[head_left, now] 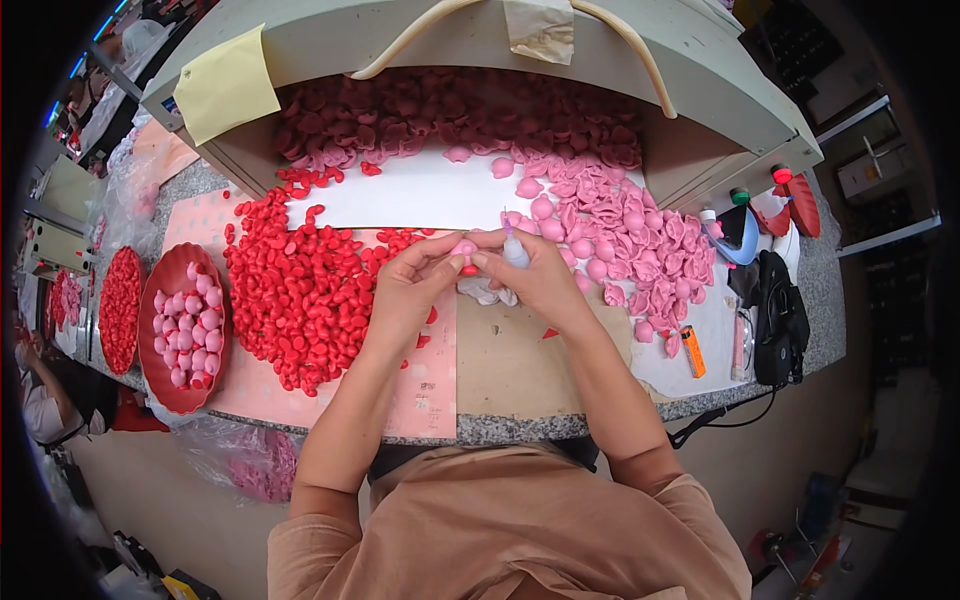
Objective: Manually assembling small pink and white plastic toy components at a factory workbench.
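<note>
In front of my chest, both hands meet over the worktop. My left hand (415,280) pinches a small pink ball (464,248) with a red piece (469,270) under it; whether the two are joined I cannot tell. My right hand (548,285) presses its thumb against the same ball and also holds a small white squeeze bottle (516,253) with a thin purple needle tip pointing up. Beside my left hand spreads a heap of glossy red pieces (300,310). Loose pink balls (597,269) and thin pink cup-shaped pieces (655,245) lie beyond my right hand. A crumpled white cloth (487,292) shows beneath my hands.
A grey hood (700,90) arches over the far side, with more pink pieces inside. At left stand a red bowl (165,385) of pink balls and another red bowl (122,310) of red pieces. An orange lighter (692,352) and a black pouch (780,320) lie at right.
</note>
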Action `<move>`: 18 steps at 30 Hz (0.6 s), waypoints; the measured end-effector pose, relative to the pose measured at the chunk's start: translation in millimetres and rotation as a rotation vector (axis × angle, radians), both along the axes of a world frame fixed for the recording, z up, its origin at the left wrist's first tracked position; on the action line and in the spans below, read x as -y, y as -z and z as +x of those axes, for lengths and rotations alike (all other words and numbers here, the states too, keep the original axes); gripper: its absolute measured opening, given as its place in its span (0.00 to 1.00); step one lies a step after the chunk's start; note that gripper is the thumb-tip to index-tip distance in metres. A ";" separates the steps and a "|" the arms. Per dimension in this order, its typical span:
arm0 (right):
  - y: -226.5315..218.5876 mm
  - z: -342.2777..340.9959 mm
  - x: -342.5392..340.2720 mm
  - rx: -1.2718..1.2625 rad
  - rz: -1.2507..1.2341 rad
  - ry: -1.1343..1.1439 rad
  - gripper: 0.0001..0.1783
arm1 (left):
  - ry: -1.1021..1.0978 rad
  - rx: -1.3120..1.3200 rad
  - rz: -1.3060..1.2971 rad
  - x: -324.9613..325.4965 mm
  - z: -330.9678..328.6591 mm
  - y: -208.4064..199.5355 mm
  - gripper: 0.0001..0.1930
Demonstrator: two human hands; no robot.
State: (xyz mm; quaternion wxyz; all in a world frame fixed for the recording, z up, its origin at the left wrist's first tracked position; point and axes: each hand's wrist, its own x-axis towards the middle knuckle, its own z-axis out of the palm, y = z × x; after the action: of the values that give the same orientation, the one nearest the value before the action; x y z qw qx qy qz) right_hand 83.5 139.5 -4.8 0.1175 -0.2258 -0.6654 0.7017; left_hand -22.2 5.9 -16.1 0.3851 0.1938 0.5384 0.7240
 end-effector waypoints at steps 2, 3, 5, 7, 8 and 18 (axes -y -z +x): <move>0.4 -0.3 0.2 -0.008 -0.008 -0.004 0.15 | -0.001 0.004 -0.001 0.4 -0.2 0.6 0.15; 0.1 -0.6 0.7 -0.009 -0.010 0.001 0.15 | -0.003 0.008 -0.001 0.5 -0.3 1.1 0.15; 0.1 -1.2 1.2 -0.008 -0.013 0.004 0.15 | -0.003 -0.002 0.008 -0.3 -0.4 2.2 0.15; -0.7 -1.1 1.6 -0.024 -0.023 0.009 0.15 | -0.002 -0.012 0.016 -0.5 -0.3 2.6 0.15; -1.1 -0.9 1.3 -0.024 -0.023 0.010 0.15 | -0.005 -0.010 0.014 -0.5 -0.4 2.5 0.15; 0.4 0.0 0.5 -0.006 -0.010 -0.006 0.16 | -0.014 0.016 0.008 -0.5 0.6 1.1 0.14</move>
State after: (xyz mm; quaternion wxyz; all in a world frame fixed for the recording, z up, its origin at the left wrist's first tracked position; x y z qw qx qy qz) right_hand 83.5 139.1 -5.2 0.1162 -0.2223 -0.6624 0.7059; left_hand -21.6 6.4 -17.3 0.3835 0.1858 0.5339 0.7303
